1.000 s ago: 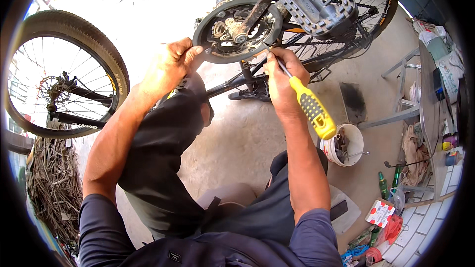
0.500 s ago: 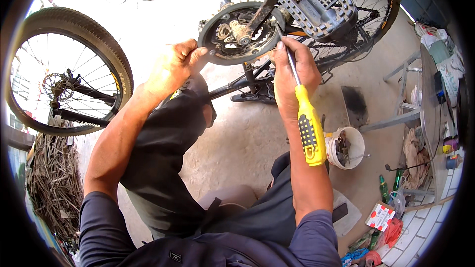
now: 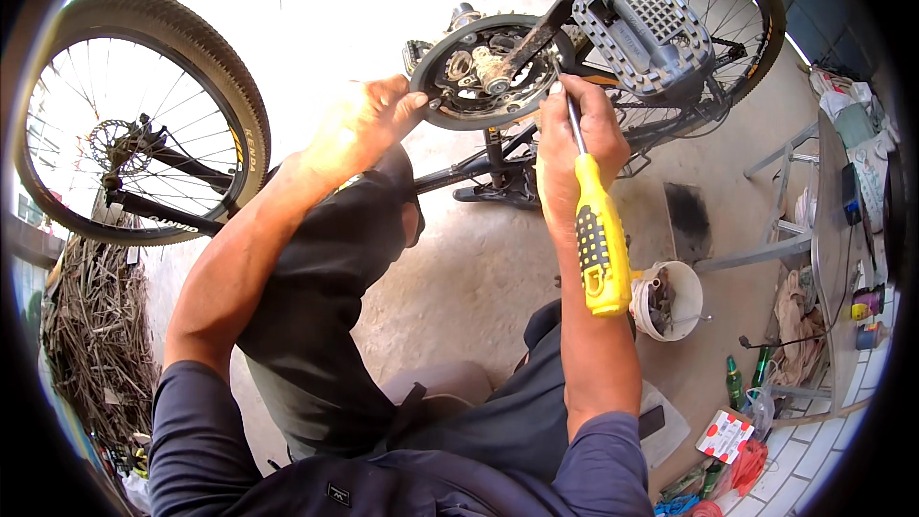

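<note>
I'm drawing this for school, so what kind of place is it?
Maybe a home spot for fixing bikes: there's a bicycle, a yellow-handled screwdriver in the right hand, and a pile of sticks.

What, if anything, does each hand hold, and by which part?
Right hand: screwdriver, by its metal shaft. Left hand: seemingly the chain guard, by its edge.

Screwdriver handle (image 3: pixel 601 249): glossy plastic, partly textured | screwdriver shaft (image 3: pixel 575 124): smooth metal | chainring guard (image 3: pixel 474 122): smooth, plastic-looking | pedal (image 3: pixel 643 31): matt plastic, studded | crank arm (image 3: pixel 538 42): rough, soiled metal | bucket (image 3: pixel 691 302): smooth plastic | trousers (image 3: pixel 306 325): matt cloth
</note>
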### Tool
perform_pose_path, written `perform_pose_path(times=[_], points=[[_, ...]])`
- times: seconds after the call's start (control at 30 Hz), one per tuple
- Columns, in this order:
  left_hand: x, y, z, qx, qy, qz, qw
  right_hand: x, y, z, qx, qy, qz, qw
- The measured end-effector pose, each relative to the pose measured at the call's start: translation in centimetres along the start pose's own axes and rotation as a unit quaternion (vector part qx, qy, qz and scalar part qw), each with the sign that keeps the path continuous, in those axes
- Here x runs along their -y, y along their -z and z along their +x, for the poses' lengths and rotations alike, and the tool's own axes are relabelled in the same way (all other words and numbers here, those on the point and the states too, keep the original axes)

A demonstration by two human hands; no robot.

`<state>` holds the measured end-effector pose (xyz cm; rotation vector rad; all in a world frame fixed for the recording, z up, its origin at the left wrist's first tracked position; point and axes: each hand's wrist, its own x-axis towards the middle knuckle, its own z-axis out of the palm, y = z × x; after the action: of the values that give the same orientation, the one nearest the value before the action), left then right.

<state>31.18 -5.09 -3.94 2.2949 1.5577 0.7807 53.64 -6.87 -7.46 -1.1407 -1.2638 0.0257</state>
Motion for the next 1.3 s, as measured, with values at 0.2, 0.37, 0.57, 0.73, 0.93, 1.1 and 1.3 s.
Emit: perform_pose_path(times=[0.2, 0.37, 0.57, 0.73, 0.93, 1.1, 1.3], points=[[-0.1, 0.1, 0.0, 0.003, 0.009, -0.004, 1.000, 0.4, -0.2, 0.1, -0.005, 0.022, -0.026, 0.999], [0.0, 0.0, 0.0, -0.006, -0.012, 0.006, 1.000, 0.4, -0.3, 0.3, -0.014, 0.038, -0.061, 0.997], [0.0, -0.1, 0.1, 0.000, 0.008, 0.002, 1.000, 0.5, -0.8, 0.2, -0.011, 0.065, -0.101, 0.993], [-0.1, -0.1, 0.1, -0.003, 0.007, 0.002, 1.000, 0.2, -1.2, 0.2, -0.024, 0.064, -0.086, 0.994], [0.0, -0.2, 0.1, 0.000, 0.012, 0.005, 1.000, 1.5, -1.1, 0.5, -0.006, 0.046, -0.112, 0.993], [-0.2, 0.0, 0.0, 0.001, 0.001, 0.021, 1.000, 1.4, -1.2, 0.5, -0.009, 0.048, -0.107, 0.993], [-0.1, 0.0, 0.0, -0.002, 0.010, -0.001, 1.000, 0.8, -0.9, 0.4, 0.008, 0.057, -0.071, 0.996]])
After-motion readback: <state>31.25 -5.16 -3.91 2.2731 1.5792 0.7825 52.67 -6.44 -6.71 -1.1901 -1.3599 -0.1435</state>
